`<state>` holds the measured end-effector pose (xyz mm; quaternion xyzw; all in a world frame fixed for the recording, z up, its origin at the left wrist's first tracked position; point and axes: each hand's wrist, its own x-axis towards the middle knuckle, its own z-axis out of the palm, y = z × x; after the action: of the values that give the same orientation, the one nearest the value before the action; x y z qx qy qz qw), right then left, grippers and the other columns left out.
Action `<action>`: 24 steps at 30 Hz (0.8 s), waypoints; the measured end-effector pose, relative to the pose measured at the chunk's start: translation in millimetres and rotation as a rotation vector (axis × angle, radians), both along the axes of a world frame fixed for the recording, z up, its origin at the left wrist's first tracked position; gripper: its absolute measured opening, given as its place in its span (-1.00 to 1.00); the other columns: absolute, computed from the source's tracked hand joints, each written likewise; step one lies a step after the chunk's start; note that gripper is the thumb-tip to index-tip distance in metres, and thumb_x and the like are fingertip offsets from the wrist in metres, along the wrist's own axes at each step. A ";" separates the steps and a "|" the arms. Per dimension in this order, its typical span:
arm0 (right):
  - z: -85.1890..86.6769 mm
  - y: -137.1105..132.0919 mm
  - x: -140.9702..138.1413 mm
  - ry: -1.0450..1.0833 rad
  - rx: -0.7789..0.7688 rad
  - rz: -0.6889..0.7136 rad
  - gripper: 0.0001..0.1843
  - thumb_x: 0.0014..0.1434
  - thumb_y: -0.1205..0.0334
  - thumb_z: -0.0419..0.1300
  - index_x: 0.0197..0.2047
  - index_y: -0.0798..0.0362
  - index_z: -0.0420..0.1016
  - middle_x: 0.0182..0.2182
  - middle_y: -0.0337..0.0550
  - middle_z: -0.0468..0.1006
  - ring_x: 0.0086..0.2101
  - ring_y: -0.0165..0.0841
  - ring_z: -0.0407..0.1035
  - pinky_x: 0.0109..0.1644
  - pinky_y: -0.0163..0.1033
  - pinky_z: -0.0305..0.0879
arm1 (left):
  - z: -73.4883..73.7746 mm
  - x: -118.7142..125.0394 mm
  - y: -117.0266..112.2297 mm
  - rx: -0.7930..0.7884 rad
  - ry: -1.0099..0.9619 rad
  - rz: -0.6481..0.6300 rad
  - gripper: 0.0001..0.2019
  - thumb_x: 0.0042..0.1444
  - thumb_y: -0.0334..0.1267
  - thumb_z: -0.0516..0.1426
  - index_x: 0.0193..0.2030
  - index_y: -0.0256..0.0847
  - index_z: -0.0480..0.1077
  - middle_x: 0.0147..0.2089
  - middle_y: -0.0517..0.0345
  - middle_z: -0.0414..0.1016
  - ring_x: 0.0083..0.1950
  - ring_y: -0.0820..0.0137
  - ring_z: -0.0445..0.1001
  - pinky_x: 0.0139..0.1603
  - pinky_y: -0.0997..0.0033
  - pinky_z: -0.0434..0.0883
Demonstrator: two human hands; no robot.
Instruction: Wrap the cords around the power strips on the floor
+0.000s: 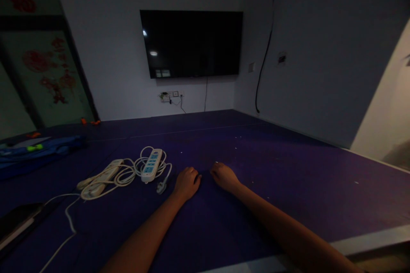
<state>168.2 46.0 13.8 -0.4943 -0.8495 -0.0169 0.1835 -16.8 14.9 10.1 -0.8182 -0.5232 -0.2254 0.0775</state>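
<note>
My left hand [188, 182] rests on the dark purple surface [205, 230], fingers loosely curled and pressed together, the thumb on its right side. Nothing shows in its grip. To its right, a short gap away, my right hand [225, 176] lies in a loose fist, also with no object visible in it. A tiny white speck [217, 162] shows right at its knuckles. Nearest to my left hand is a grey plug [161, 187], on the coiled cable of a white power strip with blue sockets [151, 165]. A second white power strip [104, 178] lies further left, partly covered by its cable.
Blue cloth [60, 145] lies at the far left, with a dark flat device [21, 217] nearer me. Small orange things [95, 123] sit by the door [41, 68]. A television [194, 45] hangs above wall sockets [175, 94]. A black cable [264, 64] hangs on the right wall.
</note>
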 end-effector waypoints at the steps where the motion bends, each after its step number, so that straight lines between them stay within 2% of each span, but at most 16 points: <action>1: -0.4 0.3 0.0 -0.001 -0.001 -0.001 -0.72 0.22 0.33 -0.05 -0.32 0.10 0.49 -0.27 -0.04 0.49 -0.17 -0.31 0.34 -0.06 -0.26 0.17 | 0.0 0.1 -0.1 -0.004 0.004 0.001 -0.74 0.22 -0.21 -0.07 -0.35 -0.20 0.38 -0.26 0.07 0.43 -0.18 0.34 0.38 -0.17 0.34 0.29; 24: -1.1 0.0 -0.5 0.009 -0.001 -0.003 -0.72 0.21 0.32 -0.06 -0.29 0.11 0.49 -0.25 -0.04 0.50 -0.18 -0.29 0.35 -0.08 -0.26 0.18 | -0.5 -1.2 1.2 -0.019 0.021 0.017 -0.76 0.21 -0.23 -0.05 -0.36 -0.21 0.38 -0.28 0.05 0.43 -0.17 0.31 0.37 -0.15 0.31 0.27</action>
<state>167.7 45.9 12.7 -0.4958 -0.8479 -0.0144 0.1870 -18.0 16.0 9.6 -0.8168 -0.5314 -0.2112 0.0769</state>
